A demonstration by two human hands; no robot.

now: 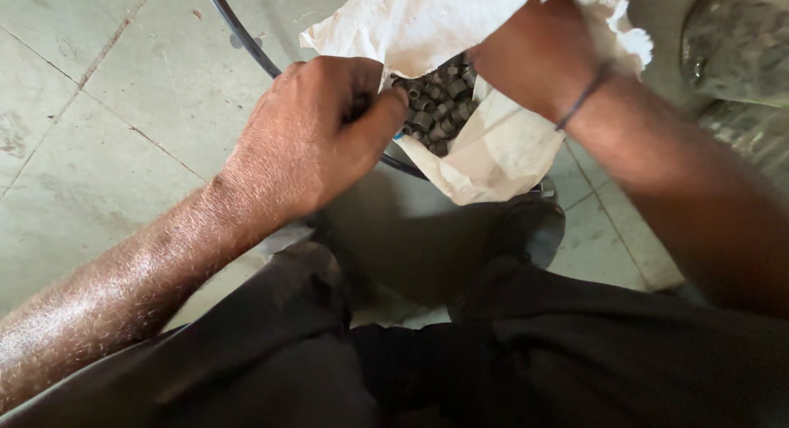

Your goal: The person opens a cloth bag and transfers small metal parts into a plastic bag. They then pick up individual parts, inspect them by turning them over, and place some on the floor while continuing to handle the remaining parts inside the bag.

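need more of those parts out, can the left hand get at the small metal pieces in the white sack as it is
Probably yes. The left hand sits at the mouth of the white sack, fingertips by the small metal pieces. The right hand holds the sack's far side open, so nothing covers them.

I see a pale grey-green tiled floor [123, 107] with dark grout lines running diagonally, scuffed toward nine o'clock. At two o'clock sits a mottled grey rounded concrete block [735, 41]. Soft, even light.
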